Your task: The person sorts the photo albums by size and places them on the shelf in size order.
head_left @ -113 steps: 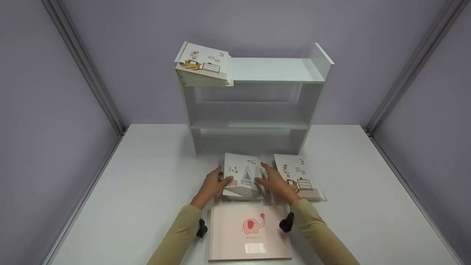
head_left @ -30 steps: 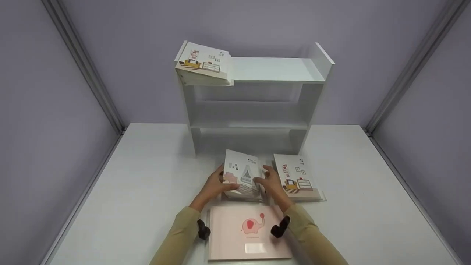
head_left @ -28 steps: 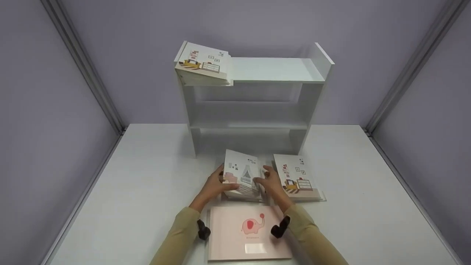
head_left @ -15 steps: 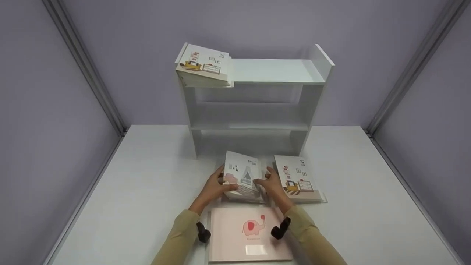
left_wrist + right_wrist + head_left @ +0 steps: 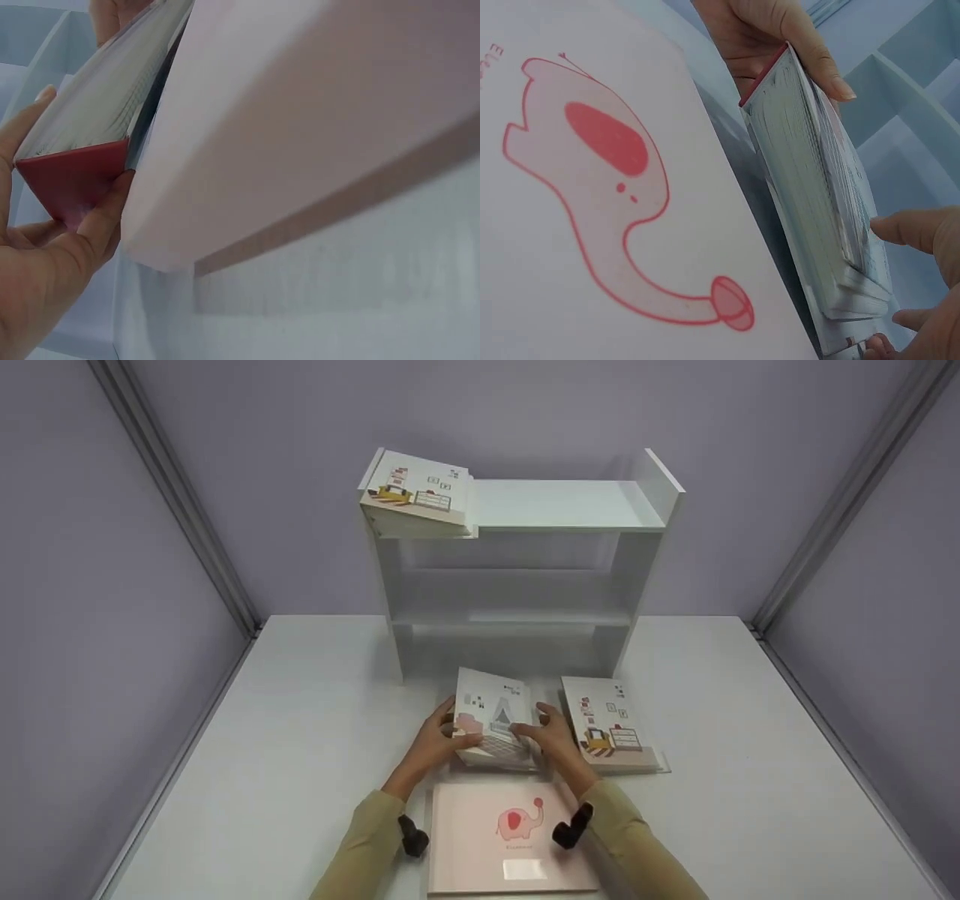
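Grips with the left hand [image 5: 435, 742] the spine side of a thick white hardcover book [image 5: 486, 697] printed with a grey peaked tower and pink shapes, with the thumb over the cover and the fingers at the dark red spine [image 5: 75, 176]. Holds the opposite side with the right hand [image 5: 555, 736], partly spread, with the thumb on the cover and the other fingers bent about the fore-edge. Positioned mid-bench, just in front of the lowest opening of a white three-level shelf unit [image 5: 562, 502], and tilted, with the far left corner of the cover raised. Impossible to tell whether touching the white bench [image 5: 300, 720] or lifted clear. Exposed to the right wrist view: a pale page block [image 5: 791, 161], slightly fanned near the fore-edge. On the near side of the bench, between the khaki sleeves [image 5: 360, 847]: a pink hardcover book [image 5: 469, 840] with a red-outlined elephant. Near the right hand, on the bench: a white book [image 5: 622, 705] with a yellow vehicle drawing. At the left end of the top shelf: a slanted stack of white books [image 5: 420, 472], topped by the same drawing. Along the back: a greyish-lilac wall [image 5: 525, 405].
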### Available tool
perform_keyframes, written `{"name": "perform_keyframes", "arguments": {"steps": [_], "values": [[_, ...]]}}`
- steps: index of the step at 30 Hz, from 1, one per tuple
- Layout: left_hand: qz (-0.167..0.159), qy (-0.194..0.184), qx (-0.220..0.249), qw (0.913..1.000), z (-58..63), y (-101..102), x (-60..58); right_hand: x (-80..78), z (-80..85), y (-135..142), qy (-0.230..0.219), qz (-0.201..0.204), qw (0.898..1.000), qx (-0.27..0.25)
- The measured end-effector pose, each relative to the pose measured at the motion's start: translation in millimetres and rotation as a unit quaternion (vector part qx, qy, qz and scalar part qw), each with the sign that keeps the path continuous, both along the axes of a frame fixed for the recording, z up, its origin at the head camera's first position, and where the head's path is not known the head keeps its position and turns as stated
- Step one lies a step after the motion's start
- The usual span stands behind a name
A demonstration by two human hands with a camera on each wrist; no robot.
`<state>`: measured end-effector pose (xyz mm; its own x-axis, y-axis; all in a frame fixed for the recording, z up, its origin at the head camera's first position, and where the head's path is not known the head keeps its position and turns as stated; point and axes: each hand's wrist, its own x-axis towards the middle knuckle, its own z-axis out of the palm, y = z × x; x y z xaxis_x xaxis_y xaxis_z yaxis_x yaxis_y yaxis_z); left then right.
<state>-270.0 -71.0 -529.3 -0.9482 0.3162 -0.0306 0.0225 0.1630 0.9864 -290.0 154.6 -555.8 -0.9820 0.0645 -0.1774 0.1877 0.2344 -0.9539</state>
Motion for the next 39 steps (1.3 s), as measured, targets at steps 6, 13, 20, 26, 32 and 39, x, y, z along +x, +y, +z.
{"name": "perform_keyframes", "arguments": {"steps": [6, 13, 20, 26, 32, 39], "values": [[0.011, -0.002, -0.002, 0.9999, -1.9, -1, 0.0, 0.1, 0.2, 1, 0.017, 0.010, 1.000, 0.016], [0.015, 0.011, -0.015, 0.9997, -3.2, 0, 3.4, 1.4, 0.9, 5, 0.018, 0.035, 0.999, 0.023], [0.000, 0.008, -0.006, 0.9999, -4.1, 1, 2.5, 3.0, 2.2, 7, 0.051, 0.054, 0.996, 0.052], [-0.022, 0.005, 0.019, 0.9996, -2.4, 1, 1.7, 9.8, 6.8, 9, 0.064, 0.062, 0.993, 0.081], [-0.026, 0.005, 0.015, 0.9995, -0.4, 1, 1.8, 14.9, 8.1, 10, 0.091, 0.085, 0.986, 0.108], [-0.021, 0.015, -0.007, 0.9996, -11.8, 1, -1.4, 20.3, 7.1, 11, 0.095, 0.106, 0.985, 0.098]]}}
